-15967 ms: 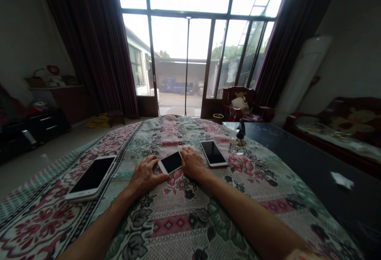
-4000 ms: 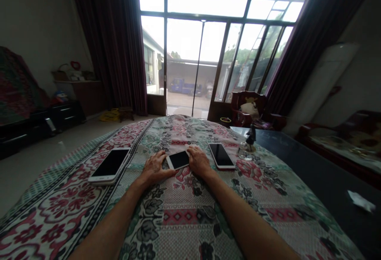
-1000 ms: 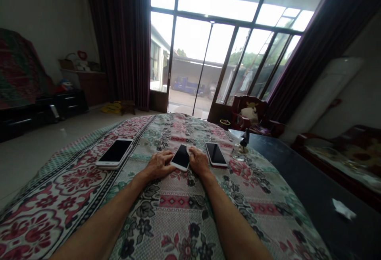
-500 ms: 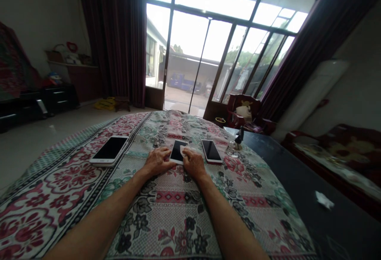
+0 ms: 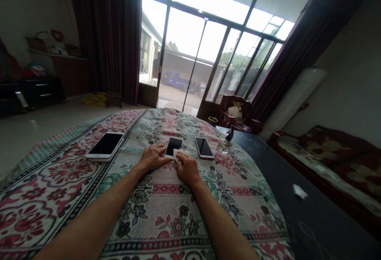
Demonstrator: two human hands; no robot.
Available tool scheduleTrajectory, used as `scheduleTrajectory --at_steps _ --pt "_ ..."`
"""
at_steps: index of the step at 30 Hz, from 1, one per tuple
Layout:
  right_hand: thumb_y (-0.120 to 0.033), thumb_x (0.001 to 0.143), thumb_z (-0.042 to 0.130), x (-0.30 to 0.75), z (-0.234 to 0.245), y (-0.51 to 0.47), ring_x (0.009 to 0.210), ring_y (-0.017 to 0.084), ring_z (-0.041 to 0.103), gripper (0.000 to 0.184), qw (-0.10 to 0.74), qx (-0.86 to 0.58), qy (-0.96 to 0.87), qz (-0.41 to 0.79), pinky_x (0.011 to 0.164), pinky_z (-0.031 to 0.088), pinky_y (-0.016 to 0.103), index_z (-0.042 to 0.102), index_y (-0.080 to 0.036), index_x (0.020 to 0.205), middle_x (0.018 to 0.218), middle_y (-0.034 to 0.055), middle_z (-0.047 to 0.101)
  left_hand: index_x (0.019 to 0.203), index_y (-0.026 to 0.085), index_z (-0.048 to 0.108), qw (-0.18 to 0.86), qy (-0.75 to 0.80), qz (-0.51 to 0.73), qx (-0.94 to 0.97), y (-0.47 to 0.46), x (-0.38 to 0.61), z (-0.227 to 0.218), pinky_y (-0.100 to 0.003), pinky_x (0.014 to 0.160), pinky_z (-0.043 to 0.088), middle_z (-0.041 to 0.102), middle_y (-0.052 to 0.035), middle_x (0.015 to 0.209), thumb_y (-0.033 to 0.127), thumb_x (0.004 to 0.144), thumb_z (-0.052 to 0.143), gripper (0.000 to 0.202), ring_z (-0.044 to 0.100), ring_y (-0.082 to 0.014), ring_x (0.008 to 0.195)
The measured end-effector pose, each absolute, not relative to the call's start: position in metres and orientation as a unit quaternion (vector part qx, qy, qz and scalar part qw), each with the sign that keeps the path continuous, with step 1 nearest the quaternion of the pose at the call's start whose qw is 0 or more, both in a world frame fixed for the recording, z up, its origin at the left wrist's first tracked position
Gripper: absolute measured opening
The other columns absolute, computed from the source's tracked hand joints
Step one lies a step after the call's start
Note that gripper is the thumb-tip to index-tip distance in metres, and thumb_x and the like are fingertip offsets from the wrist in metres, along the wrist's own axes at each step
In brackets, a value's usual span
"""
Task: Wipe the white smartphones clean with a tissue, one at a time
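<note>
A white-framed smartphone (image 5: 174, 146) with a dark screen lies flat in the middle of the cloth-covered table. My left hand (image 5: 152, 157) grips its left side, fingers along the edge and thumb near the lower corner. My right hand (image 5: 187, 166) is closed around a white tissue (image 5: 176, 153), pressed on the lower right part of the screen. Just to the right lies a second smartphone (image 5: 204, 148) with a reddish edge. Farther left, a larger white smartphone (image 5: 105, 145) rests on what looks like a white box or another phone.
The floral tablecloth (image 5: 178, 208) covers a rounded table. A small dark figurine (image 5: 229, 134) stands beyond the right phone. A crumpled white tissue (image 5: 299, 191) lies on a dark surface at the right. Wooden chairs, curtains and glass doors stand behind.
My right hand and the tissue have slid down the phone toward its lower edge. The left hand stays at the phone's side. The whole view has shifted slightly.
</note>
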State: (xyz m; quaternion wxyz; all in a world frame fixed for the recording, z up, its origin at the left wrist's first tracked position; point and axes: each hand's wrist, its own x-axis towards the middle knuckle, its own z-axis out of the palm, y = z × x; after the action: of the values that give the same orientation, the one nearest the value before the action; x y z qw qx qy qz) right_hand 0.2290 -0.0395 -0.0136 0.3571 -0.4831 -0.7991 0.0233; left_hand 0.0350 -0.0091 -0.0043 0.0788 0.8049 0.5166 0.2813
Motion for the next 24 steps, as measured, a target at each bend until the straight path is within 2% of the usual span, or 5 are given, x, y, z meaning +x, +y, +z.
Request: scheduleTrajectory --at_steps 8,16,24 --pt "-0.005 0.076 0.052 0.225 -0.011 -0.052 0.104 0.022 0.062 0.030 0.365 -0.481 -0.797 -0.016 0.098 0.043 0.035 0.069 -0.019 0.096 0.110 0.0066 0.071 0.102 0.026 0.072 0.058 0.515 0.283 0.807 -0.006 0.035 -0.009 -0.032 0.091 0.041 0.067 -0.0031 0.111 0.049 0.075 0.069 0.035 0.059 -0.0245 0.104" --pt "-0.003 0.077 0.047 0.225 -0.005 -0.012 0.112 0.021 0.059 0.033 0.331 -0.478 -0.813 -0.008 0.104 0.040 0.033 0.069 -0.016 0.098 0.115 0.0102 0.068 0.106 0.029 0.071 0.063 0.516 0.272 0.810 -0.005 0.035 -0.008 -0.034 0.090 0.040 0.066 -0.0018 0.113 0.051 0.075 0.068 0.038 0.059 -0.0248 0.105" --pt "-0.007 0.082 0.047 0.228 0.002 0.044 0.114 0.019 0.058 0.031 0.254 -0.523 -0.814 0.003 0.102 0.039 0.028 0.069 -0.020 0.101 0.120 0.0072 0.066 0.107 0.030 0.071 0.063 0.534 0.262 0.802 -0.005 0.036 -0.007 -0.035 0.092 0.039 0.065 -0.0024 0.117 0.053 0.074 0.068 0.040 0.057 -0.0259 0.108"
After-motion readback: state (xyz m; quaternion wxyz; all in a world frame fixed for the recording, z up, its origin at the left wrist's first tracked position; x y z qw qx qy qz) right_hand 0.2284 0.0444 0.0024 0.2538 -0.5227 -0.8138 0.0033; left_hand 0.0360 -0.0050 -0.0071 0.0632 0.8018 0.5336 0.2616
